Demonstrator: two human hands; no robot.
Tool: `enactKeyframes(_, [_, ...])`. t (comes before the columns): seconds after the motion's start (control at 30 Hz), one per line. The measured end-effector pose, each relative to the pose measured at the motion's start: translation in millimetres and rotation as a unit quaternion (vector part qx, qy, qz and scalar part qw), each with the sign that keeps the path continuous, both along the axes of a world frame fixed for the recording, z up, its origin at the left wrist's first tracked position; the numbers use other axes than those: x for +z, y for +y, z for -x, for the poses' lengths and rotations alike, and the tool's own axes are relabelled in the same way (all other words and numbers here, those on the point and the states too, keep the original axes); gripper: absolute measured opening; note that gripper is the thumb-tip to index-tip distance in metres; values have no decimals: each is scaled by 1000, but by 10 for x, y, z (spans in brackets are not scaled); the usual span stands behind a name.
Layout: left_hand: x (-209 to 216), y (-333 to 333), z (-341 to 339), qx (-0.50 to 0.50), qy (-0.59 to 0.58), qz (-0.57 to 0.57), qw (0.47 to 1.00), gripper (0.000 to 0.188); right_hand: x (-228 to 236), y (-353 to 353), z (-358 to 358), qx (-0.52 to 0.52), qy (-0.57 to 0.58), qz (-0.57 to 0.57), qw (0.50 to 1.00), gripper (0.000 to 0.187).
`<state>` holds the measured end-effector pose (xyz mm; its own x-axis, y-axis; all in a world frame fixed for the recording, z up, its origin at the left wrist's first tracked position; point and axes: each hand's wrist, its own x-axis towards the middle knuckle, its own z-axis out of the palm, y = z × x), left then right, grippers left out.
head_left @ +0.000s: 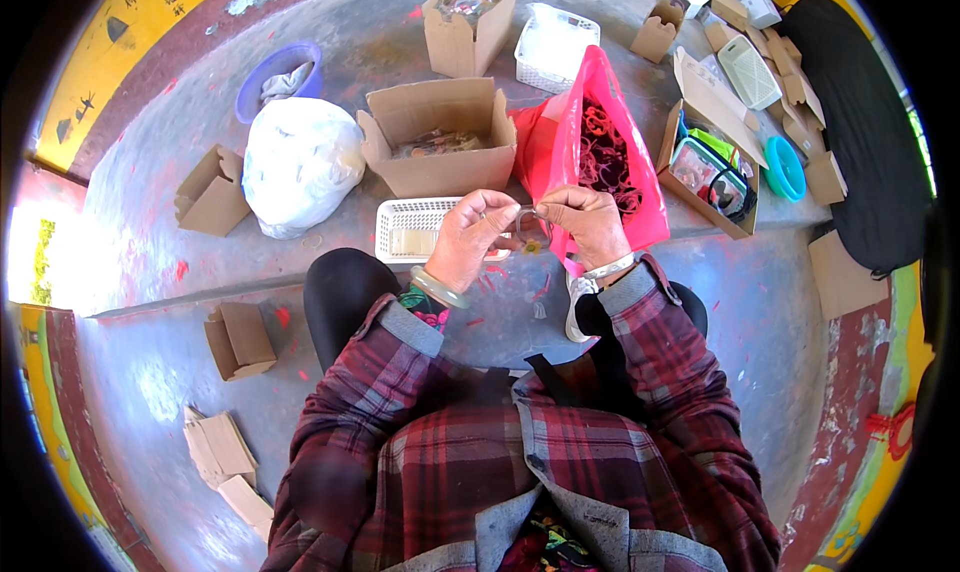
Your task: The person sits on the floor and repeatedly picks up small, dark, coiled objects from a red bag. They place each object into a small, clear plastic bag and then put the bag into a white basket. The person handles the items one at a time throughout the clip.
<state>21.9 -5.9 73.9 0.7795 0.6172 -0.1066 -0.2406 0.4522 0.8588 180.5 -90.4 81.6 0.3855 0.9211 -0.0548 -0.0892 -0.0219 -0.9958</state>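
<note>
My left hand and my right hand meet in front of me, thumb and forefinger of each pinched. Between them they hold a thin, pale loop with a small yellow piece hanging at its lower side; its exact kind is too small to make out. Close behind my left hand lies a white perforated plastic basket with a flat pale item in it. Just beyond my right hand stands a bright pink plastic bag, open and full of dark red and black looped bands.
An open cardboard box holds small packaged items. To its left are a stuffed white plastic bag and a purple basin. A carton of mixed goods and a teal basin stand right. A concrete step edge crosses ahead.
</note>
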Motion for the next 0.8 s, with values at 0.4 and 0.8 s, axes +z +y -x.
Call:
enactKeyframes(0.4, [-11,8,31,-13,113,-113,987,11,59,-55,53,37,20,34,999,11])
enactKeyframes(0.8, [171,39,213,-54,158,-268,949,16,266,-230,-28,145,-33,30,988,12])
